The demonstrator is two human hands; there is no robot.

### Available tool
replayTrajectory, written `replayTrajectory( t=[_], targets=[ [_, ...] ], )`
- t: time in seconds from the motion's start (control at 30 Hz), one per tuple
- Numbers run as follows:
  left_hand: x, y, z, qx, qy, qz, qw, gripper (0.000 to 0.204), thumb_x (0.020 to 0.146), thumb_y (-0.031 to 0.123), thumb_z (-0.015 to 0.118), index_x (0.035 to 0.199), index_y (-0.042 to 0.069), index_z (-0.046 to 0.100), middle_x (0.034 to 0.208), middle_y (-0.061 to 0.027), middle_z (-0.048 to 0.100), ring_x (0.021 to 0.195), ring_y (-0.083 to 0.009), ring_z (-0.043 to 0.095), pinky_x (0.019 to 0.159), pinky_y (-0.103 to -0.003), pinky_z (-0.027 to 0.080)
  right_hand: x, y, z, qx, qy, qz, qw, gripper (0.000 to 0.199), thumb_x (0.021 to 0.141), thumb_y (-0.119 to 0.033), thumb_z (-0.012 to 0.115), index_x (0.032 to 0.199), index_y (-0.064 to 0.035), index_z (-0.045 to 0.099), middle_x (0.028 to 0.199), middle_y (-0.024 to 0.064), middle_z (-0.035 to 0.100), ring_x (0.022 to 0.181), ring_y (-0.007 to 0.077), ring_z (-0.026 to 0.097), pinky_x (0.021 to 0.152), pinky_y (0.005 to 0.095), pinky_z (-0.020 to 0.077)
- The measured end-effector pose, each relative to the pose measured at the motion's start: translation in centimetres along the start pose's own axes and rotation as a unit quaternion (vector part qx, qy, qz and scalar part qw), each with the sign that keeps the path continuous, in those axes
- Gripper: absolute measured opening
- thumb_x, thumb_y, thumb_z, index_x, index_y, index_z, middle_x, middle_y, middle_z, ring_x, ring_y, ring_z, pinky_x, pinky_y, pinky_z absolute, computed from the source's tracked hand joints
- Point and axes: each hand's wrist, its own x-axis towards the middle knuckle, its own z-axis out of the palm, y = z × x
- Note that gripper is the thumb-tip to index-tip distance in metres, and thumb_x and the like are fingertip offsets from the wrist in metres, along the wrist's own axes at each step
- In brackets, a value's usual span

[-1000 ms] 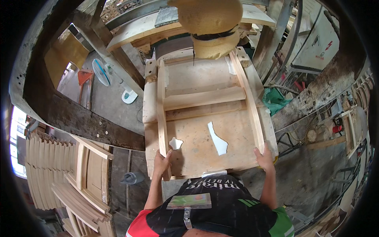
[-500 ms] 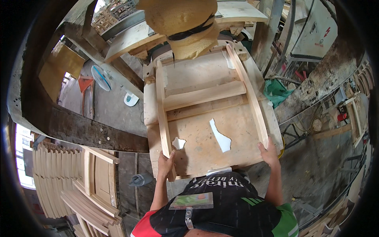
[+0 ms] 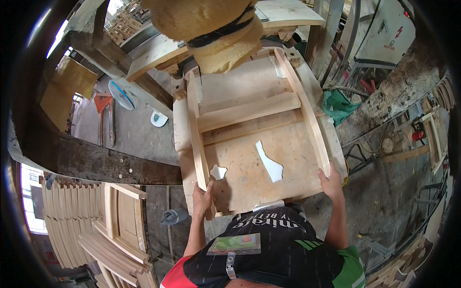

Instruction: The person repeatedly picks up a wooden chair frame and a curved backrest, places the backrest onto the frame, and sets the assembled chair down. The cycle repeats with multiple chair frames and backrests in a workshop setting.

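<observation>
Head: frame (image 3: 249, 112) between left hand (image 3: 203, 198) and right hand (image 3: 331, 183).

Illumination: moderate, even. Window (image 3: 31, 175), far left: blown-out white. Shadow: soft, on desk (image 3: 242, 192) beside left wooden rail (image 3: 196, 132). Distortion: strong fisheye bending, black rim. Focus: centre clear, edges softer.
</observation>
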Motion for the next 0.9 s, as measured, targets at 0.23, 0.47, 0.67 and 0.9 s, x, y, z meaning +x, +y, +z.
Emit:
replayTrajectory(
  t=[0.23, 0.47, 0.67, 0.9],
  targets=[
    [0.3, -0.4, -0.2, 0.006, -0.009, 0.003, 1.000, 0.044, 0.100, 0.033, 0.069, 0.120, -0.004, 0.055, 0.077, -0.0104, 0.065, 0.053, -0.0172, 0.063, 0.049, -0.033, 0.051, -0.3, -1.0, -0.3, -0.020, 0.010, 0.016, 1.000, 0.048, 0.095, -0.024, 0.069, 0.135, -0.0017, 0.054, 0.118, 0.0279, 0.069, 0.115, 0.0445, 0.066, 0.098, 0.0479, 0.0498],
    [0.5, -0.5, -0.1, -0.001, -0.009, -0.006, 1.000, 0.046, 0.100, 0.032, 0.070, 0.122, -0.004, 0.053, 0.078, -0.0104, 0.065, 0.053, -0.0172, 0.063, 0.049, -0.033, 0.051, -0.5, -1.1, -0.4, -0.005, 0.012, -0.006, 1.000, 0.048, 0.094, -0.023, 0.069, 0.134, -0.0021, 0.054, 0.117, 0.0271, 0.070, 0.114, 0.0435, 0.066, 0.096, 0.0481, 0.0509],
    [0.4, -1.1, -0.2, -0.035, -0.006, 0.008, 0.999, 0.045, 0.100, 0.030, 0.069, 0.124, -0.004, 0.052, 0.081, -0.0110, 0.065, 0.055, -0.0170, 0.063, 0.048, -0.033, 0.051, -0.7, -2.1, -0.6, -0.027, 0.011, -0.002, 1.000, 0.049, 0.094, -0.025, 0.069, 0.134, -0.0018, 0.054, 0.117, 0.0279, 0.069, 0.114, 0.0439, 0.066, 0.096, 0.0473, 0.0515],
    [0.1, 0.3, -0.6, 0.002, -0.020, -0.015, 1.000, 0.048, 0.099, 0.033, 0.071, 0.124, -0.005, 0.054, 0.081, -0.0123, 0.066, 0.058, -0.0180, 0.064, 0.052, -0.034, 0.052, -0.4, -1.0, -0.5, -0.017, 0.006, -0.001, 1.000, 0.052, 0.095, -0.028, 0.069, 0.135, -0.0008, 0.053, 0.120, 0.0287, 0.069, 0.115, 0.0441, 0.066, 0.097, 0.0474, 0.0509]
  ],
)
